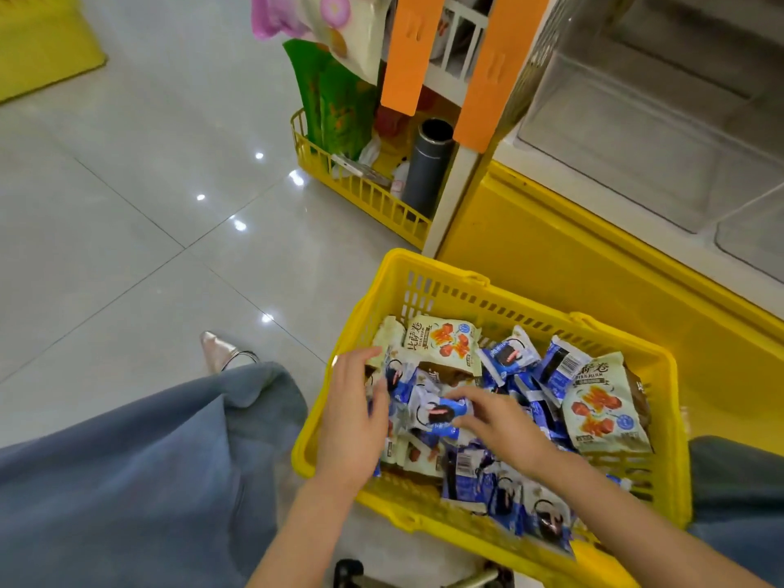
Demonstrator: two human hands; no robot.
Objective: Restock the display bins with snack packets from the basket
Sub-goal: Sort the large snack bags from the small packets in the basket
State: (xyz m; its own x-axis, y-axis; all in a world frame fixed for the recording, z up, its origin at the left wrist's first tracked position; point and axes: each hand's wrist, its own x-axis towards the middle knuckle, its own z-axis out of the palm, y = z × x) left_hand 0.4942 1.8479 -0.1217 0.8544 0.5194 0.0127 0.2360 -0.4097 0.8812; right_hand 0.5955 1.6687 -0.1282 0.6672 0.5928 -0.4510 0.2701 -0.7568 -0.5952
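Observation:
A yellow plastic basket (pixel 449 286) stands on the floor in front of me, filled with several blue-and-white snack packets (pixel 509 354) and pale green snack packets (pixel 602 409). My left hand (pixel 354 418) reaches in at the basket's left side, its fingers curled round a bunch of blue packets (pixel 401 384). My right hand (pixel 496 422) lies over the middle of the pile and pinches one blue packet (pixel 441 413) between thumb and fingers. Clear display bins (pixel 636 133) sit at the upper right, above a yellow cabinet front.
A second yellow basket (pixel 356 193) at the back holds a grey flask (pixel 426 171) and a green bag (pixel 335 104). Orange shelf posts (pixel 409 53) rise behind it. My knees in blue cloth flank the basket. Glossy tiled floor lies to the left.

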